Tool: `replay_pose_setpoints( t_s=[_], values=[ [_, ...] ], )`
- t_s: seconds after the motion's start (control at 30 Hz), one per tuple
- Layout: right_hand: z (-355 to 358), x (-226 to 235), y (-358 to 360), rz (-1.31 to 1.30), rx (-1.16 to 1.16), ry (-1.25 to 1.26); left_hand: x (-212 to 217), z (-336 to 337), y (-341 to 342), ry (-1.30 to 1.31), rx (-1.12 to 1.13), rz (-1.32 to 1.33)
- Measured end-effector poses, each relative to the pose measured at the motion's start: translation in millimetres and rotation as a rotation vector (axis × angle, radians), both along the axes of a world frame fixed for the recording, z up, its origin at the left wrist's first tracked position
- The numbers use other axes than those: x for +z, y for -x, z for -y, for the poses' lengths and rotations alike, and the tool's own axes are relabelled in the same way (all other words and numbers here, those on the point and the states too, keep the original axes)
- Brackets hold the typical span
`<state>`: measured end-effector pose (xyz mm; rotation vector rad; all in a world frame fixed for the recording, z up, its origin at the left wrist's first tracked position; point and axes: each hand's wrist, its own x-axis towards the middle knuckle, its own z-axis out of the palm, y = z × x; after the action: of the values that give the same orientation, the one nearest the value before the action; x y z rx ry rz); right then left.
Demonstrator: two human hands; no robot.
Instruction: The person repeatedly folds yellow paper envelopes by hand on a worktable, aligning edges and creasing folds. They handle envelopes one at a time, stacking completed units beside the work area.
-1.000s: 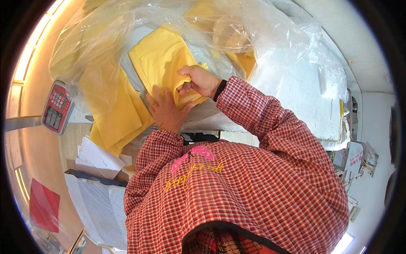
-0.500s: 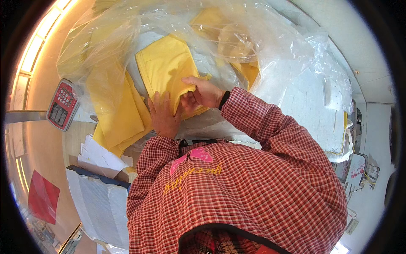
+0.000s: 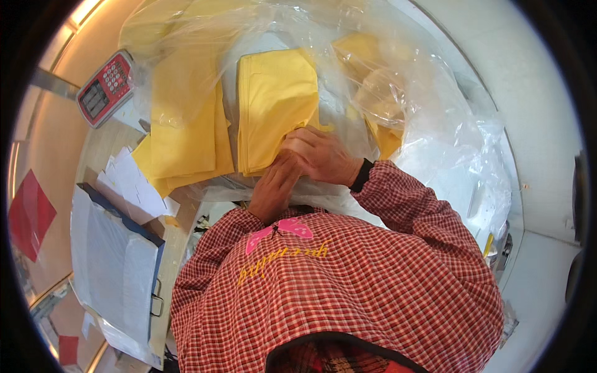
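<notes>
Yellow cloth, right hand gripping edge, left hand alongside

A pale wall (or so it seems) stands at right, warm light upper left.

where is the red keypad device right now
In the head view, the red keypad device is at upper left, left of the leftmost yellow cloth, above the white papers.

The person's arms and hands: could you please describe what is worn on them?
The left hand and right hand wear no gloves. The left sleeve and right sleeve are long, in a small red-and-whitish check. A black band, possibly a cuff, circles the right wrist.
</notes>
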<state>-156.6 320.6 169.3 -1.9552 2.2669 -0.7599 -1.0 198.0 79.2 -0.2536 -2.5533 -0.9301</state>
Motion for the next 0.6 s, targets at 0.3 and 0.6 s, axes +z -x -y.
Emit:
replay_pose_setpoints(
  t_s=[0.3, 0.6],
  values=[
    [47.0, -10.7, -6.6, -0.652, 0.353, -0.184, -15.0, -6.1, -7.9, 0.04, 0.014, 0.211],
    [59.1, 0.9, 35.9, 0.044, -0.112, -0.154, -1.9, 1.4, 5.5, 0.05, 0.032, 0.052]
  ],
)
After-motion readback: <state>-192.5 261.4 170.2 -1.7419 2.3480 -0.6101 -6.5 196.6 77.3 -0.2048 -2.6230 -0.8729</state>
